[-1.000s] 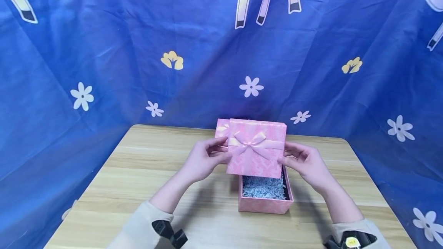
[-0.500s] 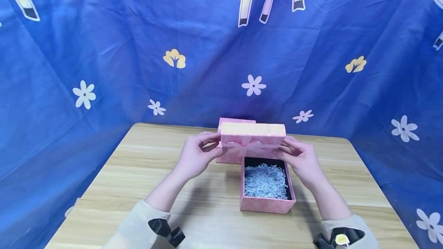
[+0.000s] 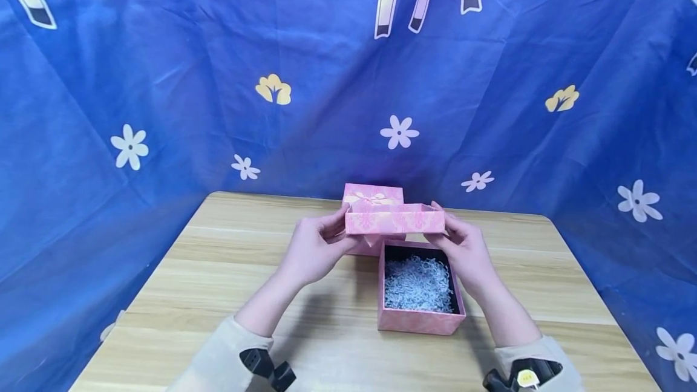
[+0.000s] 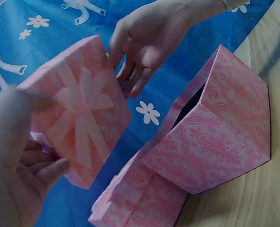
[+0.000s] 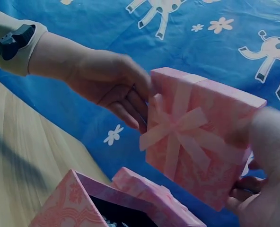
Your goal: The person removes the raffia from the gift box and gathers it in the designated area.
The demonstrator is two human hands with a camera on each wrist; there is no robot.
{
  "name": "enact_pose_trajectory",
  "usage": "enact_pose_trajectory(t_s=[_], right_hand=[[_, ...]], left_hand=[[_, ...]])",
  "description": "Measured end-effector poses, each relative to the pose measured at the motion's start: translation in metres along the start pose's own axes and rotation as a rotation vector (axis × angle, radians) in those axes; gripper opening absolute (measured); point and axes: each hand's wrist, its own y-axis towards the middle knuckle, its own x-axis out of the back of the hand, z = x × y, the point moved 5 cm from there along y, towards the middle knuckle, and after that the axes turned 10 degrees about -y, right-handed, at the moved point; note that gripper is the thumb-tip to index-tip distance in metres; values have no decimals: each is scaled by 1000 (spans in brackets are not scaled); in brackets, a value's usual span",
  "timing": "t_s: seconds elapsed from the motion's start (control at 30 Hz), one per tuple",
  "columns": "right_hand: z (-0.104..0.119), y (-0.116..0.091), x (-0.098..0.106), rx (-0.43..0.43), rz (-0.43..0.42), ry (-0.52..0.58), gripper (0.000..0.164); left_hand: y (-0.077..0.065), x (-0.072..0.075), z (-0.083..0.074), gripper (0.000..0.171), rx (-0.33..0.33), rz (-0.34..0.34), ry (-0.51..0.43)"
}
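A pink patterned box lid (image 3: 394, 222) with a ribbon bow (image 4: 81, 104) is held up between both hands. My left hand (image 3: 316, 250) pinches its left edge, thumb on the bow side. On the opposite edge, my right hand (image 3: 464, 253) grips in the same way. The lid's bow side is tipped toward me and downward, and its hollow side faces up and away. Below and slightly right of it stands an open pink box (image 3: 419, 322) with a dark inside. Pale blue shredded paper (image 3: 418, 286) fills its bottom.
Another pink box (image 3: 376, 191), with its own lid and bow, stands behind the open one, partly hidden by the held lid. Both boxes are on a wooden table (image 3: 229, 286). A blue printed cloth (image 3: 327, 138) hangs right behind the table's back edge.
Both hands have tipped the lid: its bow face, earlier toward me, now points downward and its hollow side shows at the top. It has moved back, uncovering more of the open box.
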Motion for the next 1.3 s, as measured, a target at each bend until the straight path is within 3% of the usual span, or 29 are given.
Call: enact_pose_trajectory(t_s=[0.13,0.27,0.37,0.5,0.67,0.8,1.07,1.3], right_hand=[[7,-3,-2,36,82,139,35],[9,-2,-3,-32,112,270,32],[7,1,-4,-143,82,245,42],[6,3,-5,-232,64,184,47],[7,2,-4,-191,123,214,48],[7,1,-4,-139,207,280,55],[-2,-2,-3,-101,303,263,63],[-10,-5,-1,-34,396,257,72]], left_hand=[[-1,1,-5,65,0,33,21],[2,3,-8,54,27,-6,-82],[5,4,-8,51,83,-71,-173],[8,3,-5,45,137,-97,-168],[9,5,-3,46,157,-5,-141],[8,8,-4,55,121,83,-97],[9,6,2,61,29,251,-288],[9,14,13,73,42,294,-267]])
